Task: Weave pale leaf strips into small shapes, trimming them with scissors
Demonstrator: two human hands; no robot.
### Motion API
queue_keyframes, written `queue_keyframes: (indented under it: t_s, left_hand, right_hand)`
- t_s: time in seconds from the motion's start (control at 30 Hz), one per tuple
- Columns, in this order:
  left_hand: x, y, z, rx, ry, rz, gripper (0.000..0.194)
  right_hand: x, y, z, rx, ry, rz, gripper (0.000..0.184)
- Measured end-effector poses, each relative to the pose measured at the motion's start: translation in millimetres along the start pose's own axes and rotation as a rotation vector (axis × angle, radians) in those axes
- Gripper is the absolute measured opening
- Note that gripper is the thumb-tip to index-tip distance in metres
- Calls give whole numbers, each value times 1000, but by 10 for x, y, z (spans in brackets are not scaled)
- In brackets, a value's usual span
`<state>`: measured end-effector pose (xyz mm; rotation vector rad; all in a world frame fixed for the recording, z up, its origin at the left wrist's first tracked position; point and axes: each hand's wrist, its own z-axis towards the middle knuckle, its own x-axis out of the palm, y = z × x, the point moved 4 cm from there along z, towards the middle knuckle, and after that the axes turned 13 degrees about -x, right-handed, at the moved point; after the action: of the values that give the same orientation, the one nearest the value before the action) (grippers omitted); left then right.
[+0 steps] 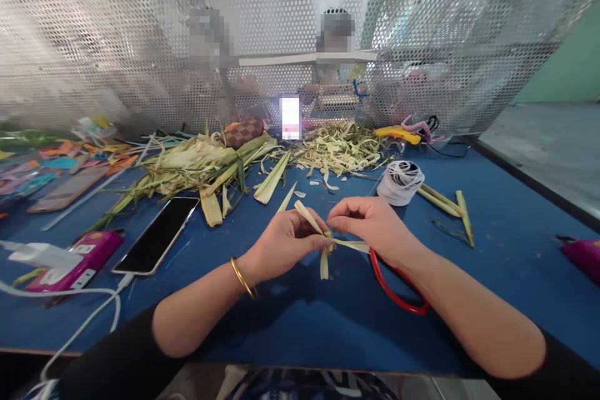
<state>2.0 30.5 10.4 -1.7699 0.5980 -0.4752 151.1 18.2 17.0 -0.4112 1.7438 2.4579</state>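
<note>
My left hand point(294, 236) is closed, thumb against fingers, on a small bundle of crossed pale husk strips point(324, 262). Strip ends stick out upward, downward and to the right. Close beside it is my right hand point(363, 222), its thumb and forefinger pinched together near the bundle. Whatever those fingertips grip is too small to make out. Below the right wrist shows a red loop handle point(398, 303), perhaps of scissors; the rest is hidden by the hand. A roll of white string point(400, 182) stands just beyond the right hand.
Piles of green husks point(187, 165) and shredded scraps point(342, 147) lie along the perforated metal screen point(290, 6). At left are a phone point(157, 234) on a cable and a purple box point(94, 256). A yellow-handled tool point(398, 134) lies at back right. People sit behind the screen.
</note>
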Motion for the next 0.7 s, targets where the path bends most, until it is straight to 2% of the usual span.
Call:
queue_keyframes:
  t_s: [0.1, 0.2, 0.33, 0.43, 0.5, 0.57, 0.63, 0.7]
  left_hand:
    - [9, -23, -17, 24, -1, -44, 15]
    - [2, -44, -25, 54, -51, -65, 14]
    - [-63, -59, -32, 121, -226, 2, 12]
    - [-127, -60, -44, 175, -386, 100, 10]
    - [-157, -60, -50, 207, -468, 174, 10]
    - [-178, -58, -53, 232, -526, 237, 10]
    - [-190, -52, -50, 242, -554, 296, 9]
    - [-191, -44, -45, 243, -557, 373, 8]
  right_hand:
    - [65, -124, -13, 192, -31, 321, 15]
    - [149, -206, -38, 321, -77, 498, 22]
    - [245, -266, -95, 416, -195, 541, 26]
    - [330, -271, -154, 433, -265, 600, 28]
    - [370, -251, -191, 404, -272, 583, 27]
    - [373, -203, -217, 312, -251, 458, 23]
    - [337, -117, -232, 148, -213, 208, 20]
    - [288, 9, -239, -77, -167, -123, 17]
